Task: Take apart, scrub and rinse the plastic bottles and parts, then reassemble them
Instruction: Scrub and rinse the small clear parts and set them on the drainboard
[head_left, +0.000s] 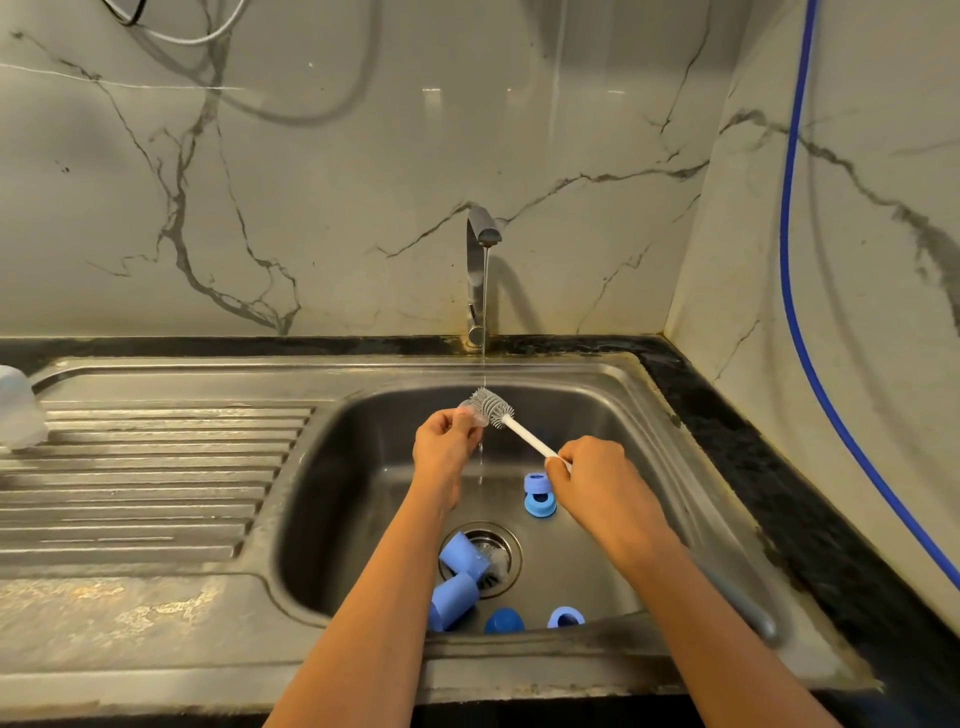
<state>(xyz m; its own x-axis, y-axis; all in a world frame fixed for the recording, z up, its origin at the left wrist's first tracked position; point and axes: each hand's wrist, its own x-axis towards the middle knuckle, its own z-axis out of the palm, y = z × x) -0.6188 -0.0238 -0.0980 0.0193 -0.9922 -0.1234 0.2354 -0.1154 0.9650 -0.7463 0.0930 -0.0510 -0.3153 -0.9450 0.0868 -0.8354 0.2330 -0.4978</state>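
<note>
Over the steel sink (613, 395), my left hand (441, 441) pinches a small clear plastic part (471, 411) under the running water. My right hand (587, 478) grips the white handle of a bottle brush (524, 434), whose grey bristle head (492, 408) touches the clear part. On the sink floor lie two blue caps (457, 556) (452, 600) by the drain, a dark blue lid (504, 621), a blue ring (565, 618) and two stacked blue rings (538, 496).
The tap (480, 275) stands at the back wall with a thin stream running. A clear bottle (18, 408) stands on the ribbed drainboard (156, 483) at the far left. A blue hose (795, 260) hangs down the right wall.
</note>
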